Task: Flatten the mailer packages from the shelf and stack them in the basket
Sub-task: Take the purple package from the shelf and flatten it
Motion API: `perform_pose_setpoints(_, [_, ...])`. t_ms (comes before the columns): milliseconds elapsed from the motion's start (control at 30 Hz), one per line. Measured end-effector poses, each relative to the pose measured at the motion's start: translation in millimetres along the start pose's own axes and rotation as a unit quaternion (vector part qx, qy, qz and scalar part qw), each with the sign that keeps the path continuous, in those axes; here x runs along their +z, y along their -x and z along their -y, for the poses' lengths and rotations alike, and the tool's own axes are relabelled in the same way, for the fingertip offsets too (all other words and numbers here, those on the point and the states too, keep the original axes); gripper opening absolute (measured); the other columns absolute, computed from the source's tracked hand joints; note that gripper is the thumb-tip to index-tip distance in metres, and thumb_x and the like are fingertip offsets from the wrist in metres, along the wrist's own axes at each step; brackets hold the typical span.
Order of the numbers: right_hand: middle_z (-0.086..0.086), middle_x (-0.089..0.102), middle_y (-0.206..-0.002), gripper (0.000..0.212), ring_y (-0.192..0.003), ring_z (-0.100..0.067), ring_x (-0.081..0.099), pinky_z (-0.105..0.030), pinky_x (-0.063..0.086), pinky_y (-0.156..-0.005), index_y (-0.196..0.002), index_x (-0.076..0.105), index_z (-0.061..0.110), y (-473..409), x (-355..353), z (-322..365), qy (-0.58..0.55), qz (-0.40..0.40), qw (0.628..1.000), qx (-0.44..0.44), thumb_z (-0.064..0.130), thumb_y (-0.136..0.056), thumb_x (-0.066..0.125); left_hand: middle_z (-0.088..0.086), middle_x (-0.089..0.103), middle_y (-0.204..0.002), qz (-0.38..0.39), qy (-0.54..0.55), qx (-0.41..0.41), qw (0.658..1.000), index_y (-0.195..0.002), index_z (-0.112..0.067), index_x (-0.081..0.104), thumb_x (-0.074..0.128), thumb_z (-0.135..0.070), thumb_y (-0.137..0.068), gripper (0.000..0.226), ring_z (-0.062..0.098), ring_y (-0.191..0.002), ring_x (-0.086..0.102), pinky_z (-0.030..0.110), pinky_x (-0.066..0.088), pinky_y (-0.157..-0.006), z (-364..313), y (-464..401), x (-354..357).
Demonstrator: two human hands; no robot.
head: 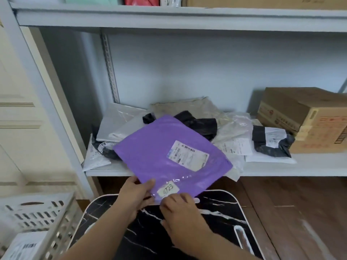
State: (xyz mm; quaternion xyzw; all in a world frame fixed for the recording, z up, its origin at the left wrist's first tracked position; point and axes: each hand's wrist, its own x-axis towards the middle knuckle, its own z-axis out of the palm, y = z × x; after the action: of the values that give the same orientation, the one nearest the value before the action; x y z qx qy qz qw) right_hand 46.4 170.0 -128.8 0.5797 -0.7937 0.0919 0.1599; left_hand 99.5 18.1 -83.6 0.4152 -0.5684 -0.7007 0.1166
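Purple mailer: we're pinching its near edge with left hand and right hand, half off the shelf pile above the black table; dragging risks pulling neighbours off.

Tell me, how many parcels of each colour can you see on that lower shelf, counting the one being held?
Purple mailer, gripped by left hand and right hand: 1
Black mailers: about 3
White or grey mailers: about 5, overlapping, hard to separate
Tan mailer: 1
Cardboard boxes: 1
Total: roughly 11
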Motion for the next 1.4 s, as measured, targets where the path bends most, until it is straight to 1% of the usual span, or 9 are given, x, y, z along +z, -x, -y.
perform_pose_setpoints(200, [0.005,0.06,-0.099,0.019,-0.092,-0.017,0.059,-0.028,0.043,-0.085,-0.099,0.061,0.026,46.4,36.1,24.6,-0.186,-0.06,0.981,0.013,0.04,-0.088,0.054,0.016,0.063,-0.079,-0.102,-0.274,0.0,0.956,-0.099,-0.004,0.057,0.054,0.003,-0.075,0.025,0.029,-0.063,0.056,0.032,0.045,-0.051,75.4,12.9,-47.6])
perform_pose_setpoints(300, [0.001,0.052,-0.129,0.048,-0.118,-0.021,0.054,-0.035,0.047,-0.093,-0.119,0.056,0.031,72.6,46.0,3.8,-0.138,0.083,0.972,0.174,0.063,-0.089,0.036,0.025,0.065,-0.092,-0.117,-0.304,-0.043,0.944,-0.098,-0.004,0.056,0.052,0.005,-0.075,0.025,0.038,-0.075,0.061,0.047,0.053,-0.069,114.4,16.9,-70.4])
perform_pose_setpoints(367, [-0.003,0.022,-0.158,0.086,-0.146,-0.024,0.02,-0.044,0.026,-0.112,-0.146,0.033,0.037,87.7,56.7,-11.6,-0.1,0.189,0.953,0.215,0.079,-0.079,0.0,0.027,0.065,-0.107,-0.129,-0.329,-0.061,0.933,-0.117,-0.002,0.052,0.052,0.003,-0.078,0.039,0.044,-0.094,0.063,0.046,0.051,-0.079,134.5,16.7,-78.4])
perform_pose_setpoints(467, [0.003,-0.012,-0.161,0.105,-0.147,-0.019,-0.014,-0.04,-0.003,-0.116,-0.152,-0.001,0.04,98.1,65.8,-25.2,-0.104,0.267,0.932,0.224,0.08,-0.056,-0.019,0.027,0.055,-0.125,-0.15,-0.396,-0.07,0.903,-0.134,0.001,0.038,0.052,-0.001,-0.083,0.054,0.043,-0.112,0.054,0.041,0.043,-0.086,143.0,12.1,-79.9])
perform_pose_setpoints(567, [0.004,-0.012,-0.161,0.089,-0.146,-0.016,-0.016,-0.035,-0.01,-0.112,-0.151,-0.004,0.041,80.3,75.5,-34.8,-0.09,0.261,0.937,0.212,0.078,-0.07,-0.011,0.018,0.033,-0.147,-0.171,-0.476,0.011,0.863,-0.149,-0.013,0.016,0.059,-0.021,-0.086,0.077,0.037,-0.129,0.042,0.046,0.041,-0.099,134.2,-0.8,-75.6])
perform_pose_setpoints(700, [0.005,-0.007,-0.161,0.087,-0.148,-0.014,-0.011,-0.032,-0.009,-0.113,-0.153,0.004,0.035,34.3,98.4,-49.2,-0.089,0.22,0.954,0.185,0.075,-0.077,-0.012,0.009,0.005,-0.161,-0.111,-0.625,0.162,0.756,-0.153,-0.025,0.007,0.04,-0.056,-0.091,0.077,0.031,-0.147,0.008,0.042,0.014,-0.117,130.8,-45.0,-71.2])
perform_pose_setpoints(833, [0.007,-0.012,-0.157,0.098,-0.147,-0.015,-0.014,-0.029,-0.011,-0.115,-0.151,0.0,0.03,-9.1,127.2,-52.8,-0.119,0.186,0.961,0.167,0.079,-0.07,-0.023,0.014,0.036,-0.151,-0.038,-0.678,0.248,0.691,-0.144,-0.029,0.036,0.018,-0.067,-0.092,0.067,0.04,-0.136,0.036,0.046,0.018,-0.11,131.8,-96.6,-67.6])
perform_pose_setpoints(1067, [-0.012,0.032,-0.154,0.069,-0.144,-0.034,0.019,-0.049,0.018,-0.107,-0.153,0.02,0.029,-37.4,186.3,-42.3,-0.052,0.214,0.964,0.151,0.067,-0.096,0.017,0.01,0.037,-0.151,0.009,-0.698,0.239,0.675,-0.141,-0.038,0.039,0.021,-0.077,-0.087,0.069,0.047,-0.134,0.035,0.061,0.016,-0.102,151.5,-139.6,-58.0])
perform_pose_setpoints(1400, [-0.006,0.032,-0.154,0.062,-0.142,-0.038,0.026,-0.061,0.014,-0.106,-0.146,0.035,0.038,-39.7,203.0,-46.5,-0.005,0.25,0.959,0.131,0.066,-0.096,0.012,0.008,0.026,-0.156,0.007,-0.698,0.255,0.669,-0.147,-0.04,0.029,0.018,-0.075,-0.088,0.069,0.044,-0.141,0.023,0.068,0.013,-0.105,166.7,-153.6,-53.7])
